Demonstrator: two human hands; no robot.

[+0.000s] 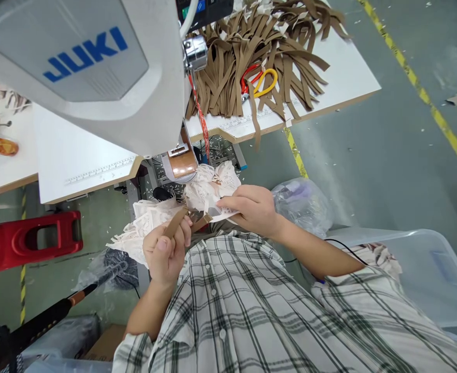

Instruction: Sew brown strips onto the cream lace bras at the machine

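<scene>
Brown elastic strap (175, 223) runs through my left hand (165, 254), whose fingers are closed round it just in front of my shirt. My right hand (254, 210) pinches the edge of a white fabric piece (221, 213) between thumb and fingers. A short brown end of strap (202, 223) shows beside that white edge; whether the two are joined I cannot tell. Pale lace pieces (212, 184) lie bunched just beyond my hands, and another heap of lace (145, 228) is behind my left hand.
A sewing machine (108, 67) overhangs the white table (81, 150). Brown straps (228, 67) are piled there, with red-and-yellow-handled scissors (265, 83) on top. A red plastic stool (57, 238) stands left; a clear plastic bin (418, 280) is at my right, near a plastic bag (304, 204).
</scene>
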